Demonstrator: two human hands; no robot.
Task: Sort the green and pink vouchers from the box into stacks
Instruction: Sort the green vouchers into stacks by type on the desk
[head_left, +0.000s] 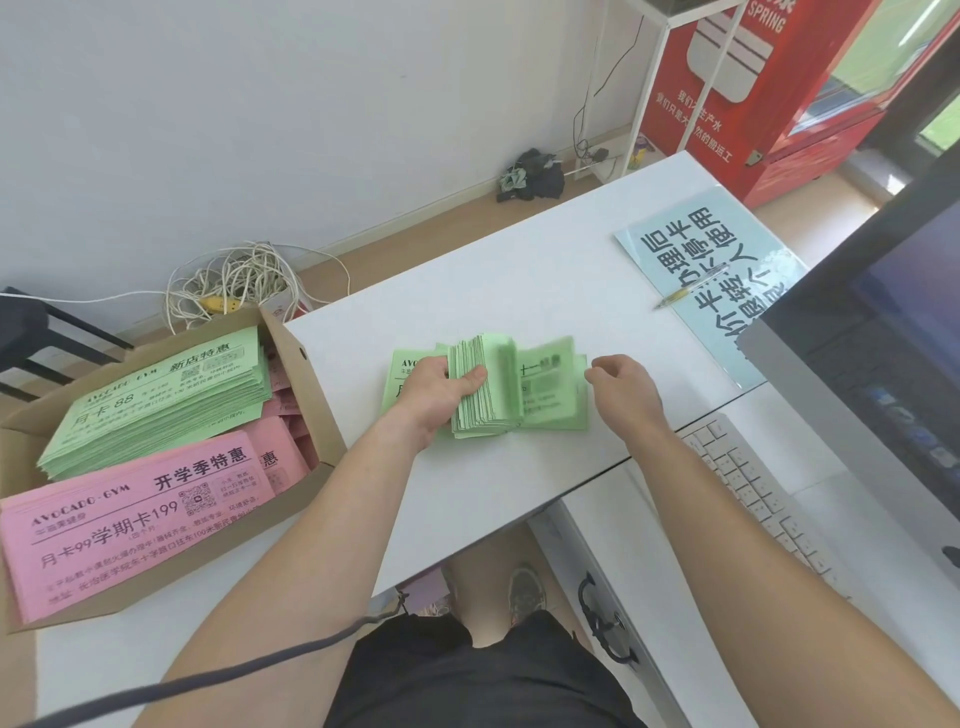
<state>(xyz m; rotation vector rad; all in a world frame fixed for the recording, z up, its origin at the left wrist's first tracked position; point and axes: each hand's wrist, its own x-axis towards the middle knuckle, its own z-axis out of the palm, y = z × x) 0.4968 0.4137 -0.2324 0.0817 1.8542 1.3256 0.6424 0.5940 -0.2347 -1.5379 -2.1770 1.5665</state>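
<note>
A thick stack of green vouchers (545, 389) lies on the white table (519, 270) in the middle of the head view. My left hand (436, 395) grips a bent-up bundle of its sheets, thumb on top. Just right of the stack, my right hand (621, 387) hovers with loosely curled fingers and holds nothing. At the left stands a cardboard box (311, 374) with more green vouchers (161, 405) at the back and pink vouchers (130, 519) at the front.
A blue printed sign (711, 280) with a pen (680, 293) on it lies at the table's far right. A monitor (883, 338) and white keyboard (753, 483) stand on the right. Tangled white cables (234, 280) lie on the floor behind the box.
</note>
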